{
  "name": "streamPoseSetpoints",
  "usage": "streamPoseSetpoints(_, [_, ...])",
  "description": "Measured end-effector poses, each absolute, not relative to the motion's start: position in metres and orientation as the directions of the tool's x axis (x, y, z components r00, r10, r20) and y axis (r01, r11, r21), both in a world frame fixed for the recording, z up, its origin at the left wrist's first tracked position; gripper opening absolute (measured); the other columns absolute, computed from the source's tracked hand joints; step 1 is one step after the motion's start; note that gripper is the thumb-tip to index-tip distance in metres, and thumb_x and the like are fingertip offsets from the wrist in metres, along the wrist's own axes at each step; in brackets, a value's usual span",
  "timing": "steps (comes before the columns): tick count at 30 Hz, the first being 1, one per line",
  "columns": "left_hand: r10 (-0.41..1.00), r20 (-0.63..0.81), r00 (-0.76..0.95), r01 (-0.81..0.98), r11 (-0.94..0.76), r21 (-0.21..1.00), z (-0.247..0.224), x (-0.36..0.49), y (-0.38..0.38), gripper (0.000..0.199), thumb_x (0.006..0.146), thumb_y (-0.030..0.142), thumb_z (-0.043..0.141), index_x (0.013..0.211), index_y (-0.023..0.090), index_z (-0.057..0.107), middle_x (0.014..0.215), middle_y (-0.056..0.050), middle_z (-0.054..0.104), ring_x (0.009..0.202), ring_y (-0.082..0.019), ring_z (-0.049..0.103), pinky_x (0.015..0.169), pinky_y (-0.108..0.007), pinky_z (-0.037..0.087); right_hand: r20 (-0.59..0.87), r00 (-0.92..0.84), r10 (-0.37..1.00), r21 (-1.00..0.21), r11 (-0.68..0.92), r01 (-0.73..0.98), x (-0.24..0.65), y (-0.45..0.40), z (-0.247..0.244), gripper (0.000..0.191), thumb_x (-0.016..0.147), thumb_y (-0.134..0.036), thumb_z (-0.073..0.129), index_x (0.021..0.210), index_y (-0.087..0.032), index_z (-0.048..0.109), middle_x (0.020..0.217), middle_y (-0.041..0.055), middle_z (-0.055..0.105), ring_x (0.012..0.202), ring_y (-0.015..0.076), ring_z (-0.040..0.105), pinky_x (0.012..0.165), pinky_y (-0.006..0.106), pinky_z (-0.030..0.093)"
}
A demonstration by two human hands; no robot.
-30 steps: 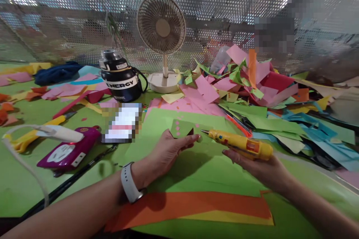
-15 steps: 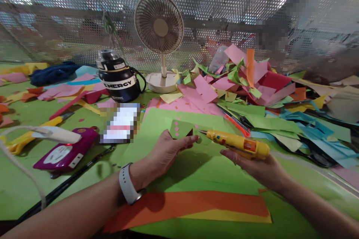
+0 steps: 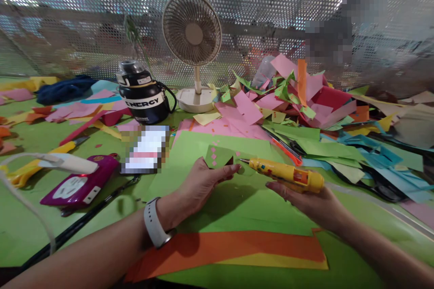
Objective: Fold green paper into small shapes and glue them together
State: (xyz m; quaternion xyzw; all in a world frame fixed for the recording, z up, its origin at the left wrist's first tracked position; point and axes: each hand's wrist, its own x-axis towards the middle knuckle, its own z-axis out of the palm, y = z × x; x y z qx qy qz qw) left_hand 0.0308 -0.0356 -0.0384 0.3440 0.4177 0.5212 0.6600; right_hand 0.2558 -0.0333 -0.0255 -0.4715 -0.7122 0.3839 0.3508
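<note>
My left hand (image 3: 200, 185), with a white watch (image 3: 154, 223) on its wrist, pinches a small folded green paper piece (image 3: 219, 156). A column of tiny pink diamond shapes runs down that piece's left side. In my right hand (image 3: 305, 201) is a thick yellow pen (image 3: 285, 172), its pointed metal tip aimed left at the paper, close to my left thumb. Beneath both hands lies a large green sheet (image 3: 264, 207). Nearest me is an orange paper strip (image 3: 237, 244) with a yellow strip showing under it.
A fan (image 3: 194, 34) and a black bottle (image 3: 144, 99) stand at the back. Left are a phone (image 3: 145, 149), a purple power bank (image 3: 81, 185) and a yellow-handled tool (image 3: 64, 148). Paper scraps (image 3: 251, 106) pile up right, near an orange cutter (image 3: 288, 151) and black scissors (image 3: 386, 189).
The yellow pen and my right hand have shifted very slightly left. My left hand and the green paper piece look the same.
</note>
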Motion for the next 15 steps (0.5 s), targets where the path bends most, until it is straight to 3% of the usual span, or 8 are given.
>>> streamPoseSetpoints(8, [0.976, -0.187, 0.114, -0.401, 0.218, 0.890, -0.0407, 0.0306, -0.0353, 0.018, 0.061, 0.023, 0.084, 0.071, 0.018, 0.070, 0.073, -0.001, 0.070, 0.067, -0.012, 0.060, 0.065, -0.024, 0.046, 0.139, -0.334, 0.932, -0.862, 0.280, 0.422, 0.2584, -0.0323, -0.0273, 0.017, 0.076, -0.039, 0.069, 0.085, -0.025, 0.074, 0.063, -0.0011, 0.068, 0.050, 0.0145, 0.058, 0.042, 0.025, 0.051])
streamPoseSetpoints(15, [0.977, -0.182, 0.108, -0.421, 0.211, 0.882, -0.0404, 0.0313, -0.0352, 0.018, 0.061, 0.021, 0.084, 0.070, 0.018, 0.069, 0.070, 0.000, 0.069, 0.064, -0.011, 0.060, 0.064, -0.023, 0.046, 0.180, -0.312, 0.933, -0.849, 0.307, 0.430, 0.2552, -0.0341, -0.0231, 0.018, 0.075, -0.041, 0.069, 0.084, -0.025, 0.074, 0.067, -0.0001, 0.069, 0.054, 0.0152, 0.058, 0.046, 0.025, 0.051])
